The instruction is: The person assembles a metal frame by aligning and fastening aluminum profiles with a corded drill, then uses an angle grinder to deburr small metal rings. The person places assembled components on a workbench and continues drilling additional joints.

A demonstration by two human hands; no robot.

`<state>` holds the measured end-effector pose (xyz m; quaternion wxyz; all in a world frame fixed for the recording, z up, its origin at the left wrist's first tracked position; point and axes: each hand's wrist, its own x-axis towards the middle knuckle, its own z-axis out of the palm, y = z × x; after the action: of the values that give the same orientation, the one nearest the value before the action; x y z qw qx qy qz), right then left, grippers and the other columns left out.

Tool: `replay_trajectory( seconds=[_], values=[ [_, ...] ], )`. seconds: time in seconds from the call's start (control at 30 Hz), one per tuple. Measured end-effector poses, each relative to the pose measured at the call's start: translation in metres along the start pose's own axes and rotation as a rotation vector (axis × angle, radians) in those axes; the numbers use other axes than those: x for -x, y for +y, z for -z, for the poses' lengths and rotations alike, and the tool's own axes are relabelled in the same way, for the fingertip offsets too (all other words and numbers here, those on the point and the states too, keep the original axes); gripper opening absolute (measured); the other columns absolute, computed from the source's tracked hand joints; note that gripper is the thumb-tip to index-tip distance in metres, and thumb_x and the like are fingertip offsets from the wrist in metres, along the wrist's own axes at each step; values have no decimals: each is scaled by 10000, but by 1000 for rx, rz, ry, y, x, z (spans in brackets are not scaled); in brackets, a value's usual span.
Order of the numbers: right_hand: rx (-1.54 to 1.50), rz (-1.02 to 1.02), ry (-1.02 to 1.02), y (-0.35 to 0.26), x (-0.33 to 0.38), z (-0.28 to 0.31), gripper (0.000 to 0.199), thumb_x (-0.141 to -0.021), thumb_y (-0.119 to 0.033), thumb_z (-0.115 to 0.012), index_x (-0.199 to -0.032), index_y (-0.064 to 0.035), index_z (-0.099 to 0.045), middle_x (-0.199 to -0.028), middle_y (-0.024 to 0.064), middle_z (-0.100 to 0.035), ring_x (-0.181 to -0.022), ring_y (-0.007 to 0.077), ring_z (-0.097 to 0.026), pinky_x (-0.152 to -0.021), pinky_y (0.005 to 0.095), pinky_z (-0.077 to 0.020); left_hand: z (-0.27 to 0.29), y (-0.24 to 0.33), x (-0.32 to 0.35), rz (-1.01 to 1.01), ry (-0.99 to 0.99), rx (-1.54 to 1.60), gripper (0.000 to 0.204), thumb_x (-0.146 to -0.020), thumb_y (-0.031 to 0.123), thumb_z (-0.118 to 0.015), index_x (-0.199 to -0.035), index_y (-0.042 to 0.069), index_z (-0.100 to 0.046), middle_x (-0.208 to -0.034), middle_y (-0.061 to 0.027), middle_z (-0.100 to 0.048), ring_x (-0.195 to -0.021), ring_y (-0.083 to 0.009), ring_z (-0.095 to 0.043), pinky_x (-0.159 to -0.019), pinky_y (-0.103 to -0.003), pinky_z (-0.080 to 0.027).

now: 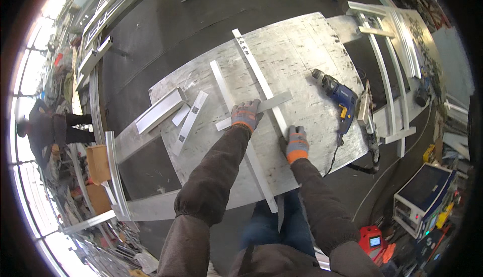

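Note:
My left hand [245,114], in a grey and orange work glove, is closed over a short flat metal bar [277,101]. This bar lies crosswise over two longer silvery bars, touching or nearly touching both. One longer bar [222,82] runs under my left hand and sticks out past the near table edge. My right hand [297,144], gloved alike, grips the near end of the other long bar [259,76], which has dark handwriting at its far end. Its fingertips are partly hidden. Everything rests on a scuffed metal sheet [297,40].
On the sheet's right lies a blue corded drill [340,96]. To the left are a wide metal channel [162,110] and shorter bar pieces [190,123]. A metal frame [388,71] stands at the right, a blue-white machine [423,196] on the floor. Another person [48,128] stands far left.

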<state>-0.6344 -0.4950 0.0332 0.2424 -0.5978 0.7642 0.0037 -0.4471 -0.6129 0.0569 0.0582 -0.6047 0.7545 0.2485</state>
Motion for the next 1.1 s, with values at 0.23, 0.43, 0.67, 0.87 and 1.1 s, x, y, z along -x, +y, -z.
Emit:
replay_trajectory(
  seconds=[0.23,0.43,0.67,0.87,1.1],
  values=[
    [-366,-51,24,149,199,-17,630,-860,-335,-718,-1378,-82,-463,-936,195,-674,-915,390,-656,-837,482,-494,2,-1,-18,68,56,72,530,-856,340,-687,-1303,94,-545,-1235,-181,-624,-1164,-375,-578,-991,-460,-460],
    [-499,-358,-207,184,331,-61,421,-862,-239,-730,-1207,-31,-609,-892,197,-699,-827,329,-694,-739,423,-536,-28,-1,-37,6,188,-82,575,-822,360,-712,-1300,76,-564,-1253,-200,-599,-1168,-419,-556,-1005,-484,-444],
    [-558,-237,-69,168,324,-109,408,-869,-197,-690,-1226,-29,-587,-912,219,-678,-825,363,-684,-720,429,-532,-38,-1,-39,-72,246,-83,535,-815,371,-709,-1247,70,-614,-1235,-202,-609,-1171,-418,-552,-1021,-481,-434],
    [-498,-192,-212,141,338,-103,540,-857,-66,-608,-1377,-6,-478,-1055,262,-656,-927,418,-663,-796,473,-532,-39,2,-38,-105,323,-65,552,-818,397,-711,-1246,63,-609,-1195,-217,-616,-1148,-430,-561,-999,-491,-447],
    [-513,-77,-75,139,338,-88,579,-819,-172,-729,-1330,-5,-515,-1033,246,-659,-870,408,-668,-741,489,-541,-39,1,-40,-50,260,-57,553,-827,398,-712,-1247,55,-608,-1214,-217,-606,-1153,-420,-557,-989,-485,-455]
  ],
)
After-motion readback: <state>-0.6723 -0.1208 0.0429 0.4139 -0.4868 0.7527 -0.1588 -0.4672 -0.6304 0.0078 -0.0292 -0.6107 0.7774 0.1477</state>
